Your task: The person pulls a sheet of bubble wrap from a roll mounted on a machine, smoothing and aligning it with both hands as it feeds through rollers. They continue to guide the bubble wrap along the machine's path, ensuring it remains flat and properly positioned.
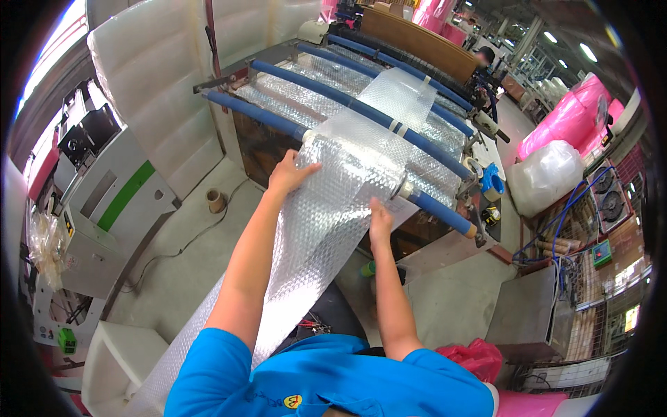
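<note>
A sheet of clear bubble wrap runs from a blue roller bar down toward my body and off past my left arm. My left hand grips its left edge near the roller, thumb laid over the top and fingers partly hidden at the edge. Lower down on the right edge, my right hand pinches the sheet, thumb up, with most fingers hidden. A roll of the wrap sits on the front bar between my hands. More blue bars cross the machine behind it, with bubble film beneath them.
On the floor at the left stand a cardboard core and a grey-green machine cabinet. Blue tape and a tape measure lie on the machine's right side. Pink rolls and a white bundle stand beyond. A person is behind.
</note>
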`<state>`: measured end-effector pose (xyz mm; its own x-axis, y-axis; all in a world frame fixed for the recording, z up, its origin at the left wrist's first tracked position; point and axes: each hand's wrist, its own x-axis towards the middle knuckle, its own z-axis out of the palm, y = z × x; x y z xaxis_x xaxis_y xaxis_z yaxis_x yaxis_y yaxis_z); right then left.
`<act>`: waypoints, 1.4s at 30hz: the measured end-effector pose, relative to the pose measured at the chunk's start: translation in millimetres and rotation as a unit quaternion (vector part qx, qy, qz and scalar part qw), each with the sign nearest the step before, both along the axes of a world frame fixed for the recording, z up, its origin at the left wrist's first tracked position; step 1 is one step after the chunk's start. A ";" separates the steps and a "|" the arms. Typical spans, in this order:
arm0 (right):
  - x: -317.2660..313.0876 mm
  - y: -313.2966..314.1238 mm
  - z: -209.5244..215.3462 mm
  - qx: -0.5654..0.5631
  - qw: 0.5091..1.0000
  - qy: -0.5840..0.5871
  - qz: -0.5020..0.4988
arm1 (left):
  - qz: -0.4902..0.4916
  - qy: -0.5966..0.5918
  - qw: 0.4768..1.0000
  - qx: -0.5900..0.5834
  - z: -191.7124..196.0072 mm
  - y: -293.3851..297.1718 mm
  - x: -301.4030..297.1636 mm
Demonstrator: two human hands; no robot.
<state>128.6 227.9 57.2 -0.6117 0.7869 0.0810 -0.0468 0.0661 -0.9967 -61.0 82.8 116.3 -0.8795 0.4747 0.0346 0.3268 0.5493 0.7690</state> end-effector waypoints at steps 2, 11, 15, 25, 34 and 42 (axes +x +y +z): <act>8.3 -21.3 -1.5 0.022 0.997 -0.069 0.010 | -0.018 -0.034 0.999 0.019 -19.2 -16.3 4.0; 80.3 -116.2 -65.7 0.043 0.974 -0.175 0.141 | 0.067 -0.082 0.993 -0.059 -60.2 -109.7 66.8; 96.3 -152.3 14.0 -0.019 0.980 -0.096 0.172 | 0.051 -0.050 0.996 0.056 -0.2 -134.9 71.5; 76.5 -116.2 -84.2 0.086 0.984 -0.127 0.096 | 0.046 -0.090 0.992 0.069 -107.6 -105.8 49.0; 47.7 -72.0 -138.3 0.010 0.983 -0.167 0.071 | 0.058 -0.094 0.992 0.054 -139.5 -68.4 39.9; 54.9 -78.0 -125.9 0.058 0.976 -0.205 0.049 | 0.072 -0.038 0.989 0.122 -157.7 -63.1 41.8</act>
<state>183.5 149.9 -68.7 -0.6836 0.7228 -0.1014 0.3421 0.1947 -0.9193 -19.2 19.6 -41.5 -0.9417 0.3301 0.0646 0.1955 0.3811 0.9036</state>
